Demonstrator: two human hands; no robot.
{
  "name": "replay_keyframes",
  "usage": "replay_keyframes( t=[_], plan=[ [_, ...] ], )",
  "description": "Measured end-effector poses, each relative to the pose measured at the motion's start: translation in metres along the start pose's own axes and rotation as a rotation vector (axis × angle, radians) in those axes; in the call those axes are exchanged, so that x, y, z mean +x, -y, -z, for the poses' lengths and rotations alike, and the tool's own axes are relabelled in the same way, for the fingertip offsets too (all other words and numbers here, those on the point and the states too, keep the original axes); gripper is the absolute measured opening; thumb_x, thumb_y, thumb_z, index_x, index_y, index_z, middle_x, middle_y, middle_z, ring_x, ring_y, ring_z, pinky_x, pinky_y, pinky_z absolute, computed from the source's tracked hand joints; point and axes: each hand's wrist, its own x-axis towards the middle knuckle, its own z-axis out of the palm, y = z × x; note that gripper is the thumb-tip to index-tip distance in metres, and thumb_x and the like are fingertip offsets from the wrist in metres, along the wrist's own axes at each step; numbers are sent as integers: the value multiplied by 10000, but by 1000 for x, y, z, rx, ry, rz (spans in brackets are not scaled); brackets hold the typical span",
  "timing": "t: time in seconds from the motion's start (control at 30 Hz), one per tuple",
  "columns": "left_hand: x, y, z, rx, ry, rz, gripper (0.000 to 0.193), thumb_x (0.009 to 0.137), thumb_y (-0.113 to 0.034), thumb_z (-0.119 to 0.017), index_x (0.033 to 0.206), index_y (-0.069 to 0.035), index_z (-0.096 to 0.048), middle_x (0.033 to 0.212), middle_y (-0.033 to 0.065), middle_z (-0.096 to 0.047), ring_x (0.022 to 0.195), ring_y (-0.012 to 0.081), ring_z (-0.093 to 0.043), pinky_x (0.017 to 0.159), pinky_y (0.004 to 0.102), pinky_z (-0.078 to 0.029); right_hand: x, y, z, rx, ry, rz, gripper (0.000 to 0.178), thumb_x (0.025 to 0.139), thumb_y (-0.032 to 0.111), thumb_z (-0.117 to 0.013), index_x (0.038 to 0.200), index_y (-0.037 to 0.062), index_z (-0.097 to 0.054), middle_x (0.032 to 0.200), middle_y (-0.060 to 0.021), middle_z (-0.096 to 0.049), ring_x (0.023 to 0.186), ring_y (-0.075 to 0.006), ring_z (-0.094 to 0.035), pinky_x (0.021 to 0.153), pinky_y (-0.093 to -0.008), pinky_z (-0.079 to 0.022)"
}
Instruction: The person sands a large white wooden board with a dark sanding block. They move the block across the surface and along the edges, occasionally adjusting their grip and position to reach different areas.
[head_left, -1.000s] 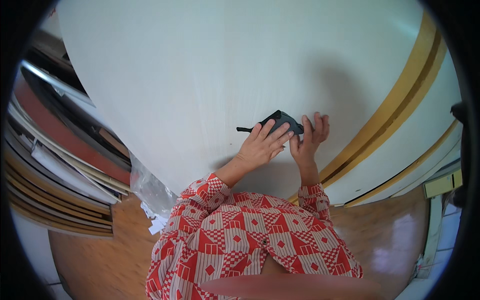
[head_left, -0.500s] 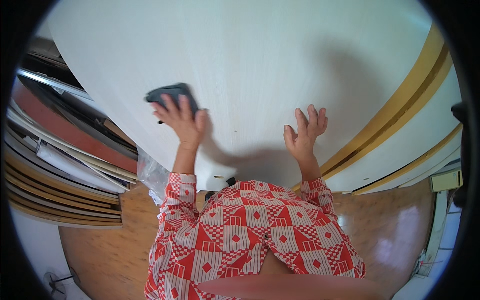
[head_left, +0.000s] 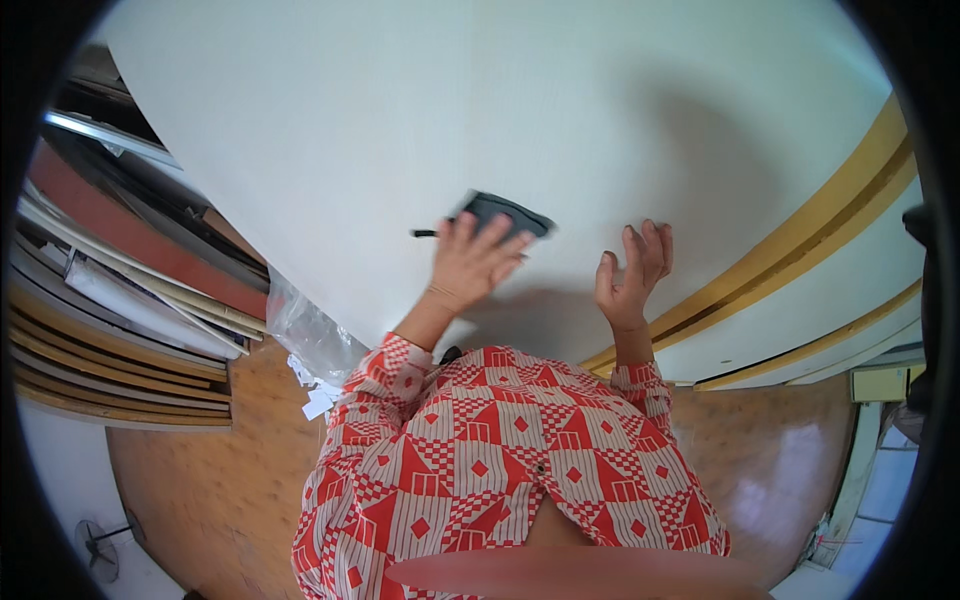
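Observation:
A large pale panel point(head_left: 330, 110) stands upright in front of me. Flat against it lies a folded dark grey cloth point(head_left: 505, 212) with a short black tab at its left end. My left hand point(head_left: 470, 262) holds this cloth by pressing it to the panel, fingers spread over its lower part; slight motion blur softens both. To the right, my right hand point(head_left: 636, 278) has its fingers apart and a little bent, with nothing in them. It is at the panel's surface; whether its fingertips touch is hard to tell.
Stacked boards with yellow-brown edges point(head_left: 770, 260) lean on the right. More boards point(head_left: 120, 365) and strips stand at the left, beside clear plastic wrap point(head_left: 305, 325). Wood-look floor point(head_left: 190, 490) lies below. A fan point(head_left: 98, 550) is at lower left.
My left hand has slid the cloth to the right across the panel, toward the middle. My right hand has shifted slightly right, still with fingers apart.

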Motion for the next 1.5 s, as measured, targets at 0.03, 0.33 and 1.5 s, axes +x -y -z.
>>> replay_keyframes(
  t=[0.03,0.33,1.5],
  plan=[
    [-4,25,5,3,-23,65,638,903,-575,-679,1491,-384,-522,1721,91,-194,1562,501,-18,1203,707,-31,1,2,-1,16,19,3,509,855,111,-667,1359,91,-600,1522,-151,-456,1503,-417,-270,1191,-548,-211],
    [-42,188,55,-8,-400,619,689,1032,-421,-485,1627,-141,-282,1723,229,-66,1560,530,8,1186,715,10,8,37,-28,11,99,95,424,846,156,-692,1268,198,-718,1566,-83,-433,1555,-340,-205,1224,-542,-114],
    [110,29,62,-300,-388,76,584,1094,-415,-407,1568,-78,-360,1642,255,-300,1542,473,-201,1223,636,-152,118,87,-11,-164,12,149,432,867,308,-660,1290,227,-693,1502,-41,-543,1357,-257,-455,1006,-478,-381]
  ],
)
